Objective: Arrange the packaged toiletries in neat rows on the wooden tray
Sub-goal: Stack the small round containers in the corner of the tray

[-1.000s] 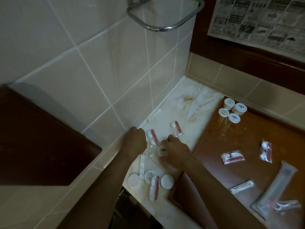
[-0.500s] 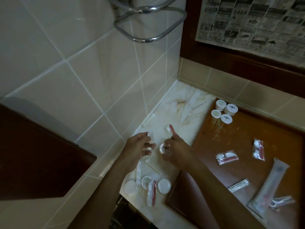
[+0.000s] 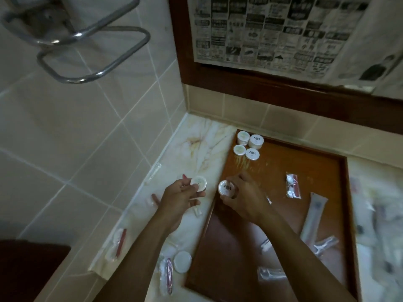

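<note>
My left hand [image 3: 181, 197] holds a round white packaged puck [image 3: 198, 183] in its fingertips above the marble counter. My right hand [image 3: 242, 196] grips a second round white puck [image 3: 226, 188] over the left edge of the wooden tray [image 3: 220, 253]. Several round white pucks [image 3: 248, 145] stand grouped at the tray's far left corner. On the tray also lie a red-and-clear sachet [image 3: 293, 185], a long clear packet [image 3: 314, 216] and small clear packets [image 3: 271, 273].
The marble counter [image 3: 205, 138] left of the tray carries a white puck [image 3: 182, 261], red-striped sachets [image 3: 166, 276] and another sachet [image 3: 118, 240]. A tiled wall and chrome towel rack [image 3: 87, 51] rise at left. More blurred packets [image 3: 379, 214] lie right of the tray.
Both hands rose from the counter and shifted right, each now with a round puck. The left hand picked one up. The view swung right, showing more of the tray.
</note>
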